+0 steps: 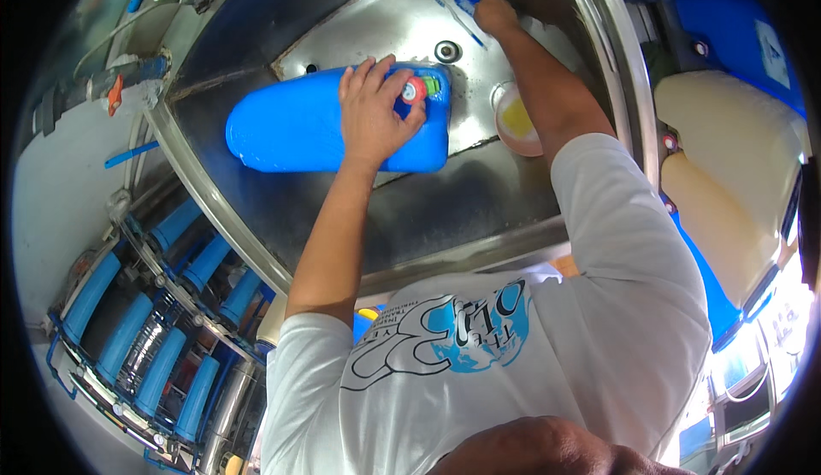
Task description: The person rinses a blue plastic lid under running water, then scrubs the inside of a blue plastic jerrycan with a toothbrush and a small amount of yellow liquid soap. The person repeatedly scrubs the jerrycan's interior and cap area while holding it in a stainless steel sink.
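A blue plastic water container (286, 124) lies on its side in a metal sink (402, 17). My left hand (376, 116) rests on its upper side and grips it near the end, thumb and forefinger around a red cap (413, 91) with a pale centre. Beside the cap is a green piece (432, 87). My right hand (496, 15) reaches to the far side of the sink, fingers closed at a blue brush (467, 1); the grip is partly hidden. A slim blue-and-white stick-like brush (462, 22) lies nearby. Under my right forearm sits a pinkish bowl (520, 140) holding a yellow sponge (517, 119).
A round drain fitting (446, 52) is set in the sink floor. The raised metal rim (218, 197) borders the sink. Blue filter cylinders (162, 372) stand in a rack at lower left. Large cream containers (727, 141) and a blue one (744, 39) are at the right.
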A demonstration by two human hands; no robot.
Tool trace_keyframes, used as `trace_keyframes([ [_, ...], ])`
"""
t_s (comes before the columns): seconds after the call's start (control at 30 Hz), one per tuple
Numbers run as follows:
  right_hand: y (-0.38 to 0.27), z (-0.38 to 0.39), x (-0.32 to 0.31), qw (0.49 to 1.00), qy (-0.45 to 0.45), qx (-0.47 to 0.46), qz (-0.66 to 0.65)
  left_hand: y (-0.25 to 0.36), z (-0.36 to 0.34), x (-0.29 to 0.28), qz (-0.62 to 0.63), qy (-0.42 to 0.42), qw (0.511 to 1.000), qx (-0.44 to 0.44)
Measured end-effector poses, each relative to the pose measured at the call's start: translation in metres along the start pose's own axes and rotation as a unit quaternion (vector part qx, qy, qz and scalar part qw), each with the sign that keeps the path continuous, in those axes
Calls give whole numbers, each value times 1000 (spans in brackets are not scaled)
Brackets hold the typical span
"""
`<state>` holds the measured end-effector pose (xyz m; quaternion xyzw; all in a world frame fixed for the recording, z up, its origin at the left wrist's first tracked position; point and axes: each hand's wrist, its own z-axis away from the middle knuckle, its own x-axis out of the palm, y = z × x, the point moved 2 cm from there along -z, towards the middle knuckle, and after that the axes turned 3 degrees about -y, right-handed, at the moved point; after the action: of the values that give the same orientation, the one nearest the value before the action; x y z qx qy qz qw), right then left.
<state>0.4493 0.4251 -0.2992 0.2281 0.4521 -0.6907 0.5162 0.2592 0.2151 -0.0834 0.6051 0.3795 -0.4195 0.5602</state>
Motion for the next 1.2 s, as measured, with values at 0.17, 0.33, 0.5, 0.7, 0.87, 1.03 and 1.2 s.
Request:
trace_keyframes([
  [0.17, 3, -22, 38, 999, 22, 13, 42, 1, -2, 0, 2, -10, 1000, -8],
  [0.33, 7, -34, 60, 996, -18, -39, 77, -1, -2, 2, 6, 15, 1000, -3],
  [0.5, -4, 31, -12, 994, -93, -33, -49, -4, -8, 7, 4, 19, 1000, 9],
  [0.7, -1, 127, -79, 921, -372, -84, 86, -14, 7, 8, 5, -10, 1000, 18],
  [0.87, 15, 192, -69, 875, -419, -80, 228, -9, 23, -6, -33, -33, 997, 59],
  [1.03, 73, 176, 18, 907, -287, -187, 245, -11, 39, 3, -37, -1, 999, 19],
  [1.2, 97, 156, 55, 832, -382, -199, 350, -6, 31, -2, -35, 1, 999, 24],
])
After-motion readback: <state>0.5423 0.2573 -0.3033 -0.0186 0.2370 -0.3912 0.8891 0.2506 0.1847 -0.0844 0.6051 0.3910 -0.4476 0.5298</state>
